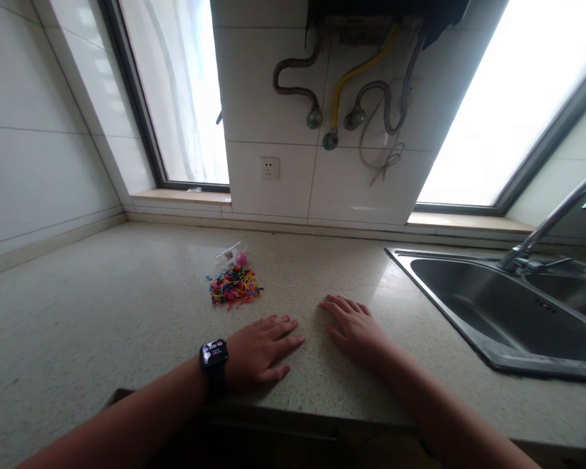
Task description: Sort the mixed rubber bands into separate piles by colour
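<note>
My left hand [262, 352] lies flat on the speckled countertop [141, 312], fingers apart and holding nothing. A dark smartwatch [213, 354] is on that wrist. Across from it, my right hand [351, 326] rests palm down on the same surface, its fingers stretched out and nothing in them. A pile of small multicoloured bands [235, 286], perhaps rubber bands, sits just beyond my left hand, touched by neither hand. Behind the pile are a clear plastic container [228, 253], lying on its side, and a small pink item [241, 258] whose kind I cannot make out.
To the right is a steel double sink [469, 306] with a chrome faucet [542, 228]. A tiled wall with a power socket [270, 168], pipes and a yellow hose [344, 78] stands behind the counter, between two windows. The counter's front edge [317, 412] runs below my hands.
</note>
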`<move>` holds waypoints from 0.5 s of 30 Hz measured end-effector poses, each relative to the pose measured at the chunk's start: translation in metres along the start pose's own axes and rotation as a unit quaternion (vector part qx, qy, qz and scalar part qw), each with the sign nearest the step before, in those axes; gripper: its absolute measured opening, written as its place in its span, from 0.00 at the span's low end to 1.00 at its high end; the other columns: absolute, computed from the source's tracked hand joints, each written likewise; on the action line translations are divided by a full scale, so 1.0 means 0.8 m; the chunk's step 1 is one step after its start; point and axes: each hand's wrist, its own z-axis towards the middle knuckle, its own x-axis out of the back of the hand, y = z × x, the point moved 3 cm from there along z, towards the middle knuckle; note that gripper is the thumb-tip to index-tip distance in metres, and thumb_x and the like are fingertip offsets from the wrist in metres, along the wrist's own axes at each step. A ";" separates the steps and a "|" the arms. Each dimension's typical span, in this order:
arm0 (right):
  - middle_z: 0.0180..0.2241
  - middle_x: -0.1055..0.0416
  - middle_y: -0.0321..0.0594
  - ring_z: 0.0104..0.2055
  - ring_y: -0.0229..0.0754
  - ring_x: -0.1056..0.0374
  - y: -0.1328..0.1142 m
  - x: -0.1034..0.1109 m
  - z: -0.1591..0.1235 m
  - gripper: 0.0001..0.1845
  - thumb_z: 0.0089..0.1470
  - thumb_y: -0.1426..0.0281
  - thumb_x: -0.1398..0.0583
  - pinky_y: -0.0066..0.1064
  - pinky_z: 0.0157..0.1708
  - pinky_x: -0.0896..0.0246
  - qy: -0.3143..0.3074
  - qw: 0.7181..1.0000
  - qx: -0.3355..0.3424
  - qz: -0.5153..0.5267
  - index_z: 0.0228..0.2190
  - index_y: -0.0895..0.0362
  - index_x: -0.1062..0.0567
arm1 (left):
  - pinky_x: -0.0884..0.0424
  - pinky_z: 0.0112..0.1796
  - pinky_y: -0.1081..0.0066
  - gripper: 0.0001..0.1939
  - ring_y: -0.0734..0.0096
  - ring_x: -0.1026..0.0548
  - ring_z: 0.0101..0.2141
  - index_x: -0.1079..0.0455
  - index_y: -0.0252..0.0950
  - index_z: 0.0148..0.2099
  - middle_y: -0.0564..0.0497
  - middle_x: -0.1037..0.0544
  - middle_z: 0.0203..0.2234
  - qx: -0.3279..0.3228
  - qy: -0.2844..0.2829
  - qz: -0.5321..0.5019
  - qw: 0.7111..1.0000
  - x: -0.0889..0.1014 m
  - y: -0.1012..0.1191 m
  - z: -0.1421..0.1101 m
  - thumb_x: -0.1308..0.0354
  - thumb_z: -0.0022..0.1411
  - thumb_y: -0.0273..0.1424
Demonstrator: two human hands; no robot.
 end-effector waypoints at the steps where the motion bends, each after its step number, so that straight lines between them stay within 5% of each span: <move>1: 0.66 0.40 0.46 0.67 0.56 0.46 -0.001 0.003 0.003 0.28 0.61 0.62 0.45 0.52 0.64 0.54 -0.003 1.000 -0.003 0.009 0.62 0.52 0.33 | 0.45 0.64 0.50 0.32 0.50 0.41 0.66 0.43 0.44 0.71 0.43 0.41 0.69 -0.007 0.002 -0.006 1.000 0.001 -0.002 0.001 0.47 0.68 0.42; 5: 0.61 0.34 0.49 0.63 0.59 0.41 -0.001 0.033 0.020 0.25 0.58 0.63 0.42 0.51 0.60 0.48 -0.045 0.998 0.014 0.030 0.57 0.53 0.28 | 0.39 0.60 0.53 0.27 0.51 0.34 0.61 0.39 0.45 0.68 0.44 0.35 0.65 -0.018 0.016 -0.005 1.000 0.009 -0.010 0.023 0.48 0.69 0.42; 9: 0.49 0.23 0.49 0.50 0.53 0.29 0.005 0.063 0.044 0.21 0.53 0.67 0.38 0.40 0.50 0.37 -0.143 0.985 0.072 0.065 0.50 0.55 0.23 | 0.32 0.51 0.58 0.20 0.54 0.26 0.49 0.29 0.39 0.58 0.42 0.23 0.51 -0.041 0.020 0.023 0.999 0.023 -0.012 0.067 0.44 0.67 0.39; 15: 0.36 0.21 0.43 0.34 0.41 0.28 0.035 0.043 0.074 0.16 0.62 0.66 0.47 0.31 0.35 0.36 0.063 0.961 -0.019 0.267 0.44 0.56 0.23 | 0.32 0.48 0.62 0.12 0.61 0.25 0.43 0.25 0.37 0.49 0.45 0.20 0.41 -0.001 0.107 -0.016 0.994 0.032 -0.036 0.095 0.47 0.69 0.30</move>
